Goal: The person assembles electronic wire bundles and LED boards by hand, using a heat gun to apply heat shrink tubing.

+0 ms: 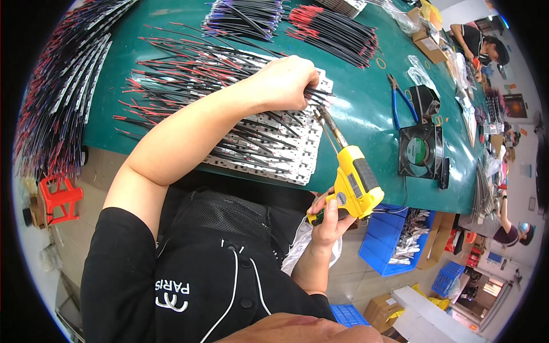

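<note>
My left hand (pixel 289 83) is closed over the right end of white circuit board panels (pixel 306 151). Its fingers pinch black wire (pixel 318 96), whose end shows below them. My right hand (pixel 330 224) is wrapped round the grip of a yellow soldering gun (pixel 355 180). The gun's metal tip (pixel 320 111) points up and left, just below my left fingers; whether it touches the wire or board I cannot tell. Many black wires with red ends (pixel 171 74) lie across the panels, partly hidden by my left forearm.
On the green table (pixel 366 91) lie wire bundles (pixel 334 34), blue-handled cutters (pixel 403 100) and a black fan (pixel 420 150). More wired strips (pixel 68 86) lie far left. Beyond the near edge are a blue crate (pixel 386 240) and red stool (pixel 60 200). Other people work at right.
</note>
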Available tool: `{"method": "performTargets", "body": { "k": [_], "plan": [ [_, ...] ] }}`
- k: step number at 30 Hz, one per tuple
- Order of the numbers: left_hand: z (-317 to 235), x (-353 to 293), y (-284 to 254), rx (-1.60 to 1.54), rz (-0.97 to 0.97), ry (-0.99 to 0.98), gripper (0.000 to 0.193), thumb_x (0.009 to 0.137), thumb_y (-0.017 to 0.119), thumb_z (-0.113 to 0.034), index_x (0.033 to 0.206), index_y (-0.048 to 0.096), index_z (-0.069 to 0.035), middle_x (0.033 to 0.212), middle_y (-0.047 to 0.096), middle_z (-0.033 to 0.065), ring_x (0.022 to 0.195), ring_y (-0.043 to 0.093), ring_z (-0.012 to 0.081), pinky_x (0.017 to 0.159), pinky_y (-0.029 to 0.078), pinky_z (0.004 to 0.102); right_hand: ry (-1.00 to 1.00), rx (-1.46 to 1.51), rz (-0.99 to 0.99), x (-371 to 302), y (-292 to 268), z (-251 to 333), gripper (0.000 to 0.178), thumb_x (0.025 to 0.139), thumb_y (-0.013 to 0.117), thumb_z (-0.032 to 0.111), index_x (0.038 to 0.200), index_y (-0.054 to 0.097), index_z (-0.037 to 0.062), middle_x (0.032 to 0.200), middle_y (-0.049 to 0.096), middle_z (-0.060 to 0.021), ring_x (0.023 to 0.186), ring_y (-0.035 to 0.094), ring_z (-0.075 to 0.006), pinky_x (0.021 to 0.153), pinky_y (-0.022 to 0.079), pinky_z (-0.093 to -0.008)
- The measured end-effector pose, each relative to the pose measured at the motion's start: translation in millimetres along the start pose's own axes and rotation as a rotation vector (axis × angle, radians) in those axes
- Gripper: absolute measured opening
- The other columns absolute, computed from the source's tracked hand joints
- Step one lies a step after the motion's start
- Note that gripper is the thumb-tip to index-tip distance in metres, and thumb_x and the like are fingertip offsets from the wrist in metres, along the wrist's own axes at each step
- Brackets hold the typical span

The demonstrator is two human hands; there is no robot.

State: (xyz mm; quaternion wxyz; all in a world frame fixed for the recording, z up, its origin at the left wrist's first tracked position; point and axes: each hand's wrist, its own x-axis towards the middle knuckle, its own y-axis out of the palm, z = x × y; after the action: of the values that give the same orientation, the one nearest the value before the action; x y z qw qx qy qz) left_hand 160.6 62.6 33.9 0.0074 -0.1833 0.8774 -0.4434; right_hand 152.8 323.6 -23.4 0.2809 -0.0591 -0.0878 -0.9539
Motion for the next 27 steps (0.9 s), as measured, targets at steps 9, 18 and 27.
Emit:
{"method": "performTargets", "body": {
  "k": [9, 18, 27],
  "plan": [
    [2, -1, 2, -0.010, -0.003, 0.002, 0.018, 0.063, 0.067, -0.007, 0.078, 0.062, 0.001, 0.071, 0.060, 0.0171, 0.071, 0.060, 0.0309, 0.065, 0.046, 0.0358, 0.001, 0.041, -0.036, 0, -2, 7, 0.040, 0.086, 0.046, 0.013, 0.117, 0.037, -0.0101, 0.055, 0.047, -0.0077, 0.043, 0.045, -0.0133, 0.055, 0.050, -0.0343],
    [9, 4, -3, -0.092, 0.061, 0.074, 0.016, 0.066, 0.067, -0.008, 0.079, 0.062, 0.001, 0.074, 0.060, 0.0169, 0.071, 0.059, 0.0307, 0.066, 0.046, 0.0353, 0.018, 0.076, -0.038, -3, 1, 5, 0.027, 0.085, 0.048, 0.014, 0.102, 0.042, -0.0061, 0.055, 0.047, -0.0081, 0.042, 0.045, -0.0133, 0.042, 0.040, -0.0233],
    [11, 7, -8, -0.172, 0.138, 0.093, 0.018, 0.067, 0.069, -0.008, 0.081, 0.062, 0.001, 0.072, 0.060, 0.0154, 0.068, 0.058, 0.0286, 0.064, 0.045, 0.0341, 0.018, 0.059, -0.033, -2, 1, 5, 0.026, 0.085, 0.048, 0.014, 0.101, 0.043, -0.0052, 0.054, 0.046, -0.0074, 0.042, 0.045, -0.0133, 0.043, 0.040, -0.0239]
  ]
}}
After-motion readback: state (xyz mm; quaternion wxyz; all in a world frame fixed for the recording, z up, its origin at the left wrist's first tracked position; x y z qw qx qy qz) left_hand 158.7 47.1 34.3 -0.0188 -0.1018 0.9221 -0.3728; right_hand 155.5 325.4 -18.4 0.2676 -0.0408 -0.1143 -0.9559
